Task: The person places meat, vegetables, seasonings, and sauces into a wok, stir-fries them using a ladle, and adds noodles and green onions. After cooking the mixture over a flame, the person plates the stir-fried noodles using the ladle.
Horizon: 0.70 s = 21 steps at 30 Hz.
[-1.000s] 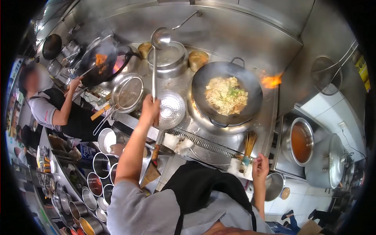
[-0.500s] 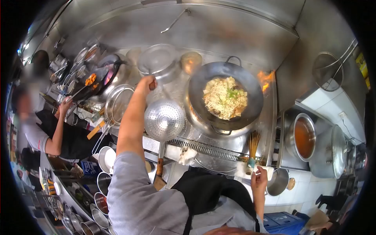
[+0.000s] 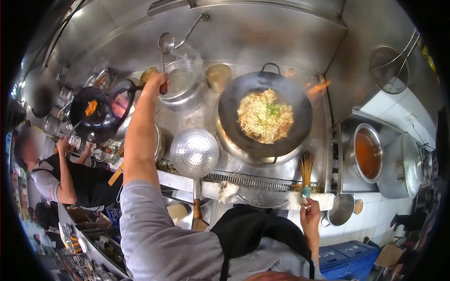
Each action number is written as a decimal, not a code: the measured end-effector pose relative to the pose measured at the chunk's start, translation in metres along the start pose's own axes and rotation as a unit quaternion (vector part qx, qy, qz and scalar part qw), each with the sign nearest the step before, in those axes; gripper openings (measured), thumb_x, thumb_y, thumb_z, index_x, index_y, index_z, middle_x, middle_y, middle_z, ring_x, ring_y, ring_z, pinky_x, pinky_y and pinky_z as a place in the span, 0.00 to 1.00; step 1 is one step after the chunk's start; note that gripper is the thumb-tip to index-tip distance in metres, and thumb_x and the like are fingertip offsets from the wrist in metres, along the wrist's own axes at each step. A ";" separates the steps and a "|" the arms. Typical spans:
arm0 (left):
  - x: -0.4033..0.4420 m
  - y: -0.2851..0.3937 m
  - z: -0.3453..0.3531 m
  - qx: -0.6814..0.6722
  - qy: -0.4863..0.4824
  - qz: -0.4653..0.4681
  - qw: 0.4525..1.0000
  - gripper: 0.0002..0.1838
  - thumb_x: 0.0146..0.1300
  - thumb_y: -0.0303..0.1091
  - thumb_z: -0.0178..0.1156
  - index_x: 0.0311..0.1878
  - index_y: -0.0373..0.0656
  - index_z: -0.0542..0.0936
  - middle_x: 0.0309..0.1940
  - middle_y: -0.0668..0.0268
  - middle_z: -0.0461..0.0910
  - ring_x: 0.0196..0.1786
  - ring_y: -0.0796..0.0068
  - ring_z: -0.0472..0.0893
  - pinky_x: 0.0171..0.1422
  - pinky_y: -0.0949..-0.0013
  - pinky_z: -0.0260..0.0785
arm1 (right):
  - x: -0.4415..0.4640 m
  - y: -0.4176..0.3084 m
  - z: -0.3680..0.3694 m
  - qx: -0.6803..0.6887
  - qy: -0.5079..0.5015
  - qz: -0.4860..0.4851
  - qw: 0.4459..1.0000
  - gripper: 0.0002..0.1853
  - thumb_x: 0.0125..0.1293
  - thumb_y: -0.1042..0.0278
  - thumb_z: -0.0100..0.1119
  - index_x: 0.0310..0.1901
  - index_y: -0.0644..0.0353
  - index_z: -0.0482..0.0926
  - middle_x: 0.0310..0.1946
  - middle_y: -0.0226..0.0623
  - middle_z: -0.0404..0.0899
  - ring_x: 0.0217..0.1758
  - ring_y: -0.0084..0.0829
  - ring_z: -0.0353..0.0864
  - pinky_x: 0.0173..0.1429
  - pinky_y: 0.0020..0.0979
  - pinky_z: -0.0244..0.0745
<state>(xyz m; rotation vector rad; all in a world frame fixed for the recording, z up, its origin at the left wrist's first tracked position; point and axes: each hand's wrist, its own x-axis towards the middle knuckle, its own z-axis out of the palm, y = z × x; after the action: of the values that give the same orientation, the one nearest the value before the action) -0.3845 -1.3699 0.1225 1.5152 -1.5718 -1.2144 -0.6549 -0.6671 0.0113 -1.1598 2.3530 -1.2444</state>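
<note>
The person's left hand [image 3: 157, 82] is reaching out to eleven o'clock, its grip closing around the wooden handle end of a steel ladle [image 3: 166, 43]. The ladle is pointing toward twelve o'clock, its bowl lying close beside the lower end of a metal spout [image 3: 191, 31] on the back wall.

The right hand [image 3: 310, 214] is hovering low at the front edge, thumb and fingertips coming together just below the teal binding of a bamboo wok brush [image 3: 306, 169]. Whether they are touching the brush or the white cloth [image 3: 328, 201] beside it, I cannot tell.

A black two-handled wok [image 3: 293, 136] is sitting on the burner in the middle of the steel surface [image 3: 180, 121], holding noodles [image 3: 266, 119] topped with chopped greens. Flames [image 3: 318, 87] are showing at its two o'clock side.

From the wok, a perforated skimmer [image 3: 194, 151] is lying at eight o'clock, its handle pointing to six; a round steel pot [image 3: 182, 99] and a nearer tin [image 3: 218, 77] are standing at ten; a steel basin [image 3: 368, 153] is holding reddish-brown liquid at four. At nine o'clock, well apart, a co-worker [image 3: 58, 175] is working at another wok [image 3: 96, 122] containing orange food [image 3: 91, 108].
</note>
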 end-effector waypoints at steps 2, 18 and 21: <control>-0.005 -0.005 -0.002 0.109 0.058 0.058 0.991 0.11 0.51 0.27 0.54 0.15 0.38 0.77 0.12 0.59 0.75 0.13 0.64 0.74 0.19 0.61 0.67 | 0.006 -0.002 0.001 0.007 0.001 -0.014 1.000 0.17 0.57 0.84 0.57 0.50 0.67 0.73 0.34 0.34 0.69 0.23 0.18 0.68 0.27 0.21 0.66; -0.059 -0.041 0.022 -0.506 -0.087 -0.228 0.827 0.07 0.57 0.25 0.53 0.25 0.38 0.67 0.18 0.64 0.69 0.18 0.72 0.71 0.20 0.74 0.70 | -0.007 -0.009 -0.003 -0.012 -0.007 -0.025 1.000 0.17 0.56 0.82 0.60 0.49 0.65 0.75 0.32 0.37 0.71 0.20 0.22 0.69 0.25 0.23 0.67; -0.118 0.035 0.034 -0.494 -0.051 -0.158 0.853 0.08 0.59 0.24 0.53 0.26 0.40 0.65 0.19 0.65 0.68 0.20 0.72 0.73 0.20 0.76 0.71 | -0.016 -0.002 -0.003 0.002 0.006 -0.007 1.000 0.17 0.55 0.81 0.60 0.48 0.65 0.75 0.32 0.37 0.70 0.20 0.21 0.69 0.24 0.23 0.65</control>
<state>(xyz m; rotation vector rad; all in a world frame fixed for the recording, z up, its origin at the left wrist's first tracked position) -0.4131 -1.2509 0.1593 1.0013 -0.5112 -1.8974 -0.6448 -0.6547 0.0124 -1.1717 2.3533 -1.2630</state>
